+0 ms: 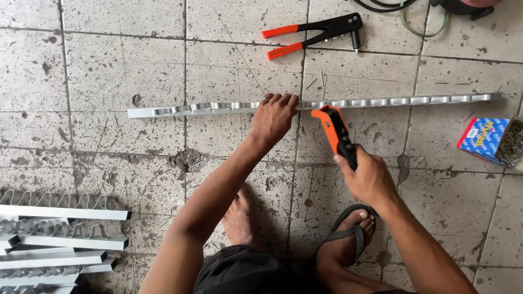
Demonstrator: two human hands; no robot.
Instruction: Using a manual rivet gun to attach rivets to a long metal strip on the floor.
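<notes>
A long silver metal strip (163,110) with a row of raised tabs lies across the tiled floor. My left hand (275,116) presses down on its middle, fingers curled over the far edge. My right hand (368,177) grips the black handle of an orange and black tool (333,129), whose orange head touches the strip just to the right of my left hand.
A hand riveter (316,34) with orange grips lies on the floor beyond the strip. A blue box (484,139) spilling small metal fasteners sits at the right edge. Several similar silver strips (60,239) are stacked at the lower left. My feet rest below my hands.
</notes>
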